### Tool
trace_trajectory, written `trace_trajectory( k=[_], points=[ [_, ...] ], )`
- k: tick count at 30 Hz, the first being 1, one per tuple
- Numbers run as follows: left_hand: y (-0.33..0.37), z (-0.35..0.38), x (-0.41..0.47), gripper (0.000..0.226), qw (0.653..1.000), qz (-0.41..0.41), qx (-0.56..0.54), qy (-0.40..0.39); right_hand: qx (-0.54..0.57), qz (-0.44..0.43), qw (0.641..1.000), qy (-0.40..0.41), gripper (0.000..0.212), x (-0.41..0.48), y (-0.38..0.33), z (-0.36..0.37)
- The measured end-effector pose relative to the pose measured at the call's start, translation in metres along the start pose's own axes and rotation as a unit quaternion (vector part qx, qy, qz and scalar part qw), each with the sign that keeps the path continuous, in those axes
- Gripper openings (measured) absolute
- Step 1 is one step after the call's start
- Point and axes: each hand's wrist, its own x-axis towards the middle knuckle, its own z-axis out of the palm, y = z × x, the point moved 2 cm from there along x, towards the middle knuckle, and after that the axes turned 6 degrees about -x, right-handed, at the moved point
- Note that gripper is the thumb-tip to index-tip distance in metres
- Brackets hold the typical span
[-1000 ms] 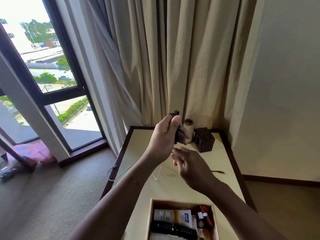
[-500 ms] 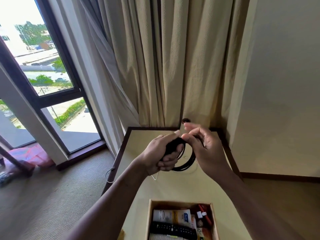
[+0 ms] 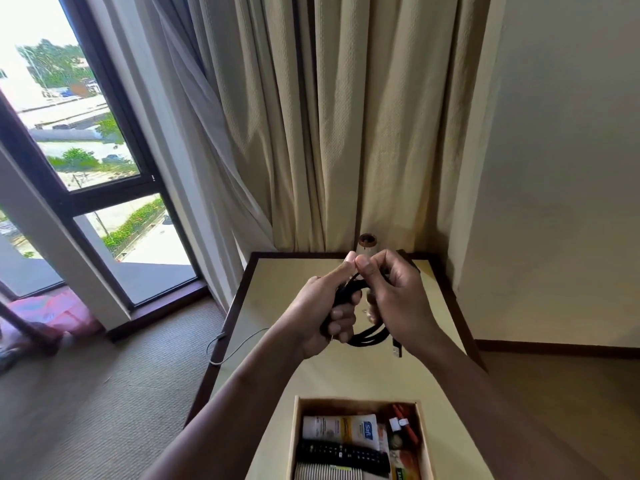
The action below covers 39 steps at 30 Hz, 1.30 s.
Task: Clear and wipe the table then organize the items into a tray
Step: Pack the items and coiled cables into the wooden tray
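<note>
My left hand (image 3: 322,306) grips a coiled black cable (image 3: 369,336) above the cream table (image 3: 277,306). My right hand (image 3: 394,299) pinches the same cable at the top of the coil, thumb against forefinger. The coil's lower loops hang below both hands, and a plug end (image 3: 397,348) dangles by my right wrist. Near the table's front edge stands a wooden tray (image 3: 294,431) holding a white tube (image 3: 341,427), a black remote (image 3: 343,455), red items and other small things.
A thin white cable (image 3: 239,344) trails over the table's left edge toward the carpet. A small pale cylinder with a dark top (image 3: 367,242) stands at the table's back edge by the curtains (image 3: 329,133). A wall closes the right side, a window the left.
My right hand came up from below the left hand to meet it, and the black cable is now wound into a coil held by both. The dark box at the back is hidden.
</note>
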Motion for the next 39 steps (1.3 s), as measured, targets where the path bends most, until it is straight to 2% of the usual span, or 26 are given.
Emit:
trace_trajectory(
  k=[4,7,10,16,24,26,30,33,36,39],
  points=[
    [-0.002,-0.005,-0.004,0.035,0.992,-0.002,-0.069,-0.104,0.022,0.008,0.999,-0.035,0.028,0.004,0.002,-0.008],
    [-0.004,-0.011,-0.004,0.025,0.987,0.015,-0.116,-0.107,0.089,0.029,0.993,-0.077,0.025,0.004,0.004,-0.014],
    [-0.006,-0.014,-0.002,0.023,0.978,0.021,-0.172,-0.116,0.109,0.027,0.989,-0.098,0.021,0.001,0.007,-0.019],
    [-0.001,-0.016,0.002,0.025,0.974,0.050,-0.206,-0.078,0.018,0.008,0.998,-0.052,0.023,-0.007,0.017,-0.023],
    [0.003,-0.019,0.002,0.029,0.971,0.051,-0.223,-0.068,-0.102,0.008,0.992,-0.079,0.015,-0.014,0.030,-0.027],
    [0.003,-0.017,0.002,0.029,0.971,0.049,-0.222,-0.077,-0.098,0.014,0.992,-0.078,0.014,-0.015,0.027,-0.024],
    [0.004,-0.013,0.003,0.028,0.973,0.041,-0.212,-0.082,-0.006,0.041,0.998,0.051,0.012,-0.013,0.024,-0.023],
    [0.003,-0.009,0.003,0.027,0.975,0.035,-0.203,-0.084,0.134,0.100,0.980,0.108,0.016,-0.011,0.024,-0.021],
    [0.004,-0.009,0.005,0.027,0.975,0.032,-0.204,-0.084,0.281,0.173,0.939,0.099,0.020,-0.011,0.024,-0.017],
    [0.005,-0.011,0.006,0.027,0.976,0.029,-0.198,-0.081,0.328,0.220,0.919,0.021,0.023,-0.013,0.028,-0.014]
  ],
)
